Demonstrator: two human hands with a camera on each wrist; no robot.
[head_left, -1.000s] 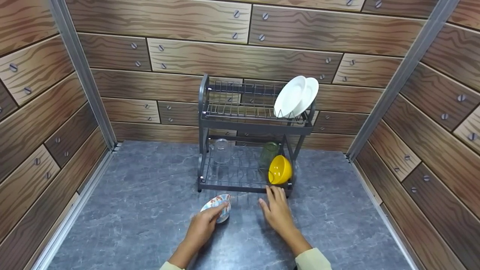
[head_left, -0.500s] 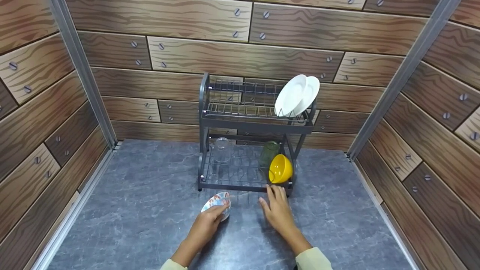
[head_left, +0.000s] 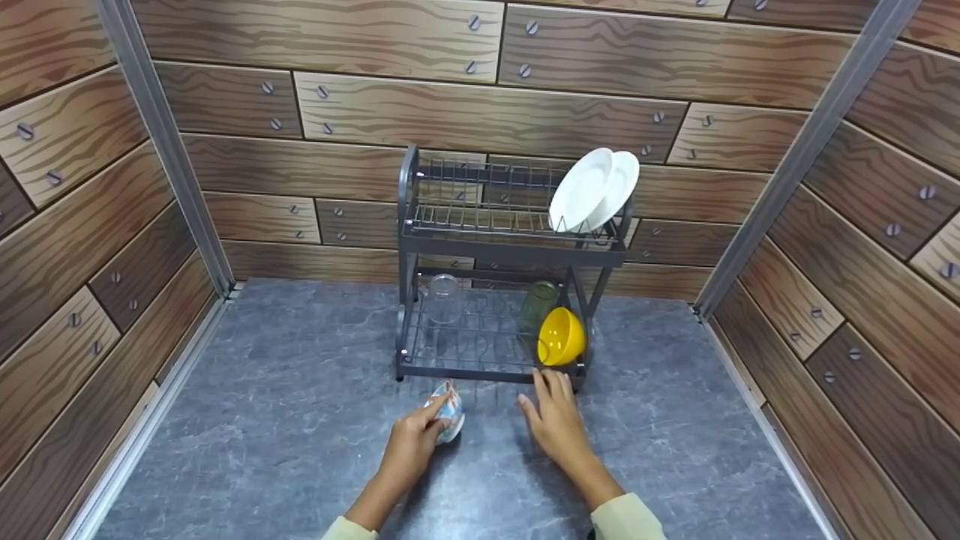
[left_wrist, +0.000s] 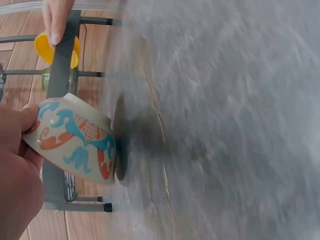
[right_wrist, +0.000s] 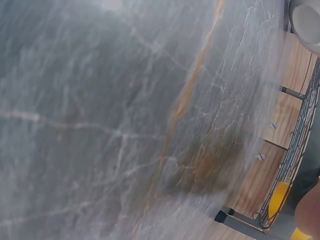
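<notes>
My left hand point(head_left: 409, 446) pinches the rim of a small white bowl with blue and orange patterns point(head_left: 453, 414). In the left wrist view the bowl point(left_wrist: 80, 140) is tipped on its side, its foot ring towards the rack and a dark shadow on the tabletop beside it. My right hand point(head_left: 556, 427) has its fingers extended, with the fingertips at the front rail of a black two-tier dish rack point(head_left: 510, 251). Just behind those fingertips a yellow bowl point(head_left: 564, 337) leans on its side in the lower tier.
Two white plates point(head_left: 581, 191) stand tilted at the upper tier's right end. Below, a clear glass point(head_left: 444, 298) sits at the left and a green glass point(head_left: 538, 307) at the right. The grey marbled tabletop point(head_left: 300, 420) is bounded by wood-patterned walls point(head_left: 375, 112).
The patterned bowl has turned in my left hand, so its inside no longer faces up and less of it shows. My right hand has stayed at the rack's rail.
</notes>
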